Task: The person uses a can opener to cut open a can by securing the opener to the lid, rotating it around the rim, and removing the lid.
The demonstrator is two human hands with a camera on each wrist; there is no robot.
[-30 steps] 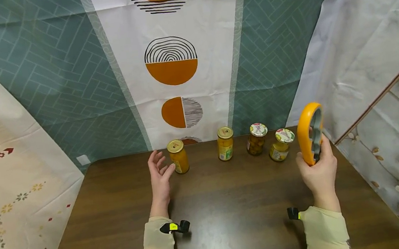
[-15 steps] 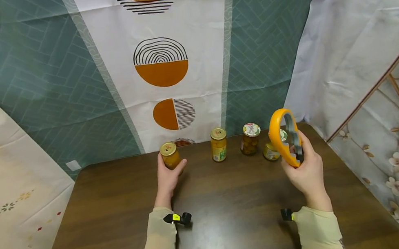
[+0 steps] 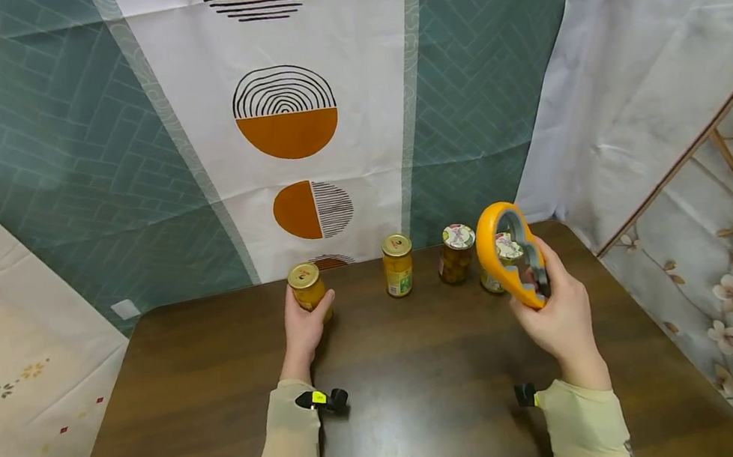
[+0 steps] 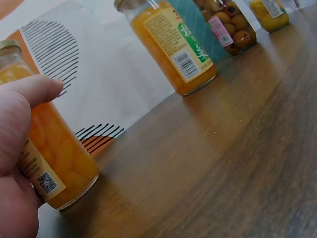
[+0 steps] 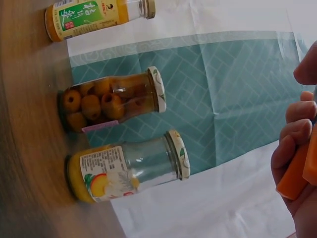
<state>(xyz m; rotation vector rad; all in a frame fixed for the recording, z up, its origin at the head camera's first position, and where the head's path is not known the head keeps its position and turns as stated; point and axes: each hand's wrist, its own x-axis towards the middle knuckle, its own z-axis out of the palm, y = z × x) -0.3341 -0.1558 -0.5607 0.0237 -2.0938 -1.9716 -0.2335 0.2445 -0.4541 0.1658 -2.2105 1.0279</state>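
Observation:
My left hand (image 3: 300,334) grips a glass jar of orange fruit pieces (image 4: 67,153) with a gold lid, at the left back of the table. Its thumb lies across the jar's side, and the other fingers are mostly hidden behind the glass. Raised above the table at the right, my right hand (image 3: 565,319) holds an orange and grey jar opener (image 3: 489,256) by its handles. Seen from the head, the opener's loop partly covers a jar of yellow fruit (image 5: 106,173) with a patterned white lid, which stands farther back.
Between the hands stand a second gold-lidded jar of orange fruit (image 3: 398,270) and a jar of brown olives (image 3: 455,260). Behind the dark wooden table (image 3: 383,377) hangs a patterned cloth (image 3: 364,206). Another cloth with flowers (image 3: 712,219) closes off the right side.
My left hand has reached the left jar and closed round it; the jar stands slightly tilted. My right hand has brought the jar opener leftward, in front of the yellow fruit jar.

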